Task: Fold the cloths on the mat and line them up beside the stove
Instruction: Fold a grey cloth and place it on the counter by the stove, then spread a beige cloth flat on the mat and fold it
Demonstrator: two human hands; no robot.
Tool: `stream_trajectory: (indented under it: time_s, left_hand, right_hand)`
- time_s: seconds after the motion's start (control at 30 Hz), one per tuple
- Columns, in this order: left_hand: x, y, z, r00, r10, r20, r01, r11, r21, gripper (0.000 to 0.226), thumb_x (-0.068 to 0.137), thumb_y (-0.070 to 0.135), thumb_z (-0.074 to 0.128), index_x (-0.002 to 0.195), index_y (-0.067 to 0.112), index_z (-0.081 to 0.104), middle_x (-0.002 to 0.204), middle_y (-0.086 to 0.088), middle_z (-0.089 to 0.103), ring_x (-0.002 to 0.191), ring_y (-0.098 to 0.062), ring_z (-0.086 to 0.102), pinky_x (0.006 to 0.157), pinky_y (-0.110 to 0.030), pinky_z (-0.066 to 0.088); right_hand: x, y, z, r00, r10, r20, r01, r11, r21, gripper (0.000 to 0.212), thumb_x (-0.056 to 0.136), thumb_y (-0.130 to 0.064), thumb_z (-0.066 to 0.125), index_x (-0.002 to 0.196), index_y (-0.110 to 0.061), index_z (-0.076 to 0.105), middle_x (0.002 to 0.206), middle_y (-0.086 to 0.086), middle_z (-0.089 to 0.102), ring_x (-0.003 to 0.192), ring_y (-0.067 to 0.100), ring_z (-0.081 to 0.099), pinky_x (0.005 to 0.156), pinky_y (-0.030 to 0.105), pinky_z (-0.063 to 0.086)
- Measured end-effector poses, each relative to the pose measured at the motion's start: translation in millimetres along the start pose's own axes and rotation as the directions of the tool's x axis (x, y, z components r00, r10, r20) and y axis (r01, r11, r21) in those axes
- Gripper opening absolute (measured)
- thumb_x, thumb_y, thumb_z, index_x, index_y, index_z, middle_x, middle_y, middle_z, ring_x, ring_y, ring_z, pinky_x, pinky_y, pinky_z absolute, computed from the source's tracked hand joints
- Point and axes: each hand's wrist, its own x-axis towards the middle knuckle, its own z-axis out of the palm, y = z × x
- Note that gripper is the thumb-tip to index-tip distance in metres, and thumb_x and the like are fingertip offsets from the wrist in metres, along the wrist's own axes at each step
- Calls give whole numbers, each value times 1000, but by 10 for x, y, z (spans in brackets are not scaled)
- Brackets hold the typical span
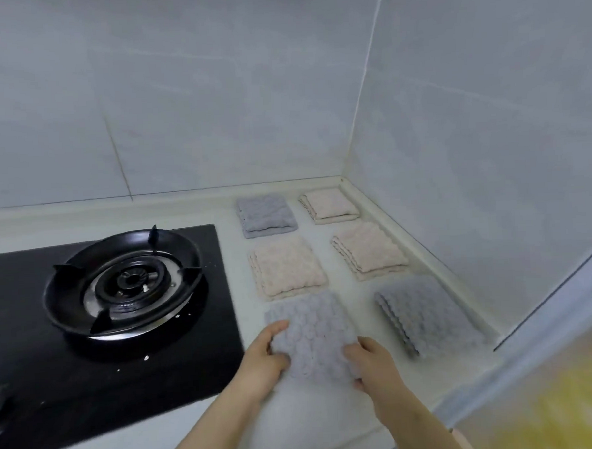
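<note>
Folded grey bubble-textured cloth (pixel 312 333), lower centre: left hand (pixel 264 360) and right hand (pixel 374 368) pinch its near edges; best squared against beige folded cloth (pixel 286 267) above.

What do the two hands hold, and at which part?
The near grey cloth: left hand at its left edge, right hand at its right edge.

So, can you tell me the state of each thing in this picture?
near grey cloth: folded, gripped by both hands
left hand: grips its left edge
right hand: grips its right edge
right grey cloth: folded, lying free
far grey cloth: folded, free
pink cloths: three, folded, free
burner: unlit
</note>
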Motion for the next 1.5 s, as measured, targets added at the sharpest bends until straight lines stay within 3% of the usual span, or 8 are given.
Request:
stream_trajectory:
  time_s: [0.2, 0.43, 0.73, 0.97, 1.03, 1.13, 1.3, 1.5]
  left_hand:
    - [75, -11, 318, 989, 33, -143, -29, 999, 31, 42, 81, -10, 51, 109, 21, 60, 75, -7, 51, 62, -19, 46, 53, -23, 39]
    - [3, -99, 498, 945, 148, -292, -71, 963, 259, 34, 75, 11, 74, 101, 27, 60, 99, 7, 60, 81, -9, 59, 68, -14, 44]
    - [-5, -63, 643, 914, 262, -310, -44, 823, 566, 36, 77, 11, 72, 104, 24, 54, 105, 6, 50, 97, -10, 49, 76, -13, 30]
    - [-58, -132, 610, 895, 244, -375, -13, 852, 524, 44, 76, 16, 71, 116, 26, 55, 135, -6, 35, 127, -23, 39, 106, -31, 34]
    - [-135, -124, 581, 869, 259, -421, -20, 870, 493, 38, 78, 18, 70, 109, 34, 54, 138, -9, 33, 130, -29, 37, 104, -41, 39]
    - [-282, -55, 461, 819, 276, -504, -39, 902, 431, 29, 85, 13, 61, 111, 27, 57, 129, 1, 44, 119, -19, 46, 96, -31, 42]
    - [-648, 145, 117, 791, 175, -586, -128, 984, 122, 19, 91, 12, 54, 104, 25, 62, 101, 3, 65, 91, -13, 61, 73, -23, 48]
    - [-1554, 50, -504, 703, 97, -705, -171, 985, -36, 16, 92, 15, 54, 105, 21, 62, 101, 1, 65, 94, -13, 64, 74, -24, 48]
  right_hand:
    - [311, 32, -259, 996, -38, 84, 54, 979, -197, 27, 90, -29, 54, 114, -20, 45, 104, -3, 53, 82, 14, 53, 58, 24, 45]
    - [450, 96, -421, 975, -172, 142, 218, 874, -433, 16, 88, -36, 56, 94, -23, 49, 76, -6, 60, 50, 18, 57, 49, 26, 49]
    - [456, 58, -488, 971, -188, 148, 236, 845, -480, 23, 84, -39, 58, 92, -22, 45, 70, 0, 64, 49, 25, 65, 51, 35, 57]
    - [436, 102, -473, 951, -245, 190, 308, 683, -663, 36, 88, -48, 50, 109, -20, 50, 103, 5, 67, 90, 28, 66, 66, 27, 47]
    - [387, 116, -478, 935, -315, 165, 334, 620, -710, 37, 91, -45, 49, 116, -18, 48, 113, 7, 59, 96, 27, 62, 61, 27, 35]
    - [210, 118, -361, 869, -487, 85, 410, 614, -675, 39, 90, -33, 54, 125, -17, 48, 115, 10, 49, 90, 29, 62, 60, 29, 37]
    - [-83, -82, 88, 762, -563, 319, 632, 542, -554, 25, 91, -29, 52, 115, -24, 56, 119, -3, 45, 94, 17, 58, 75, 29, 43]
    - [-732, 15, 849, 684, -438, 583, 701, 615, -361, 9, 92, -22, 47, 88, -27, 53, 103, -8, 53, 76, 2, 50, 59, 15, 37]
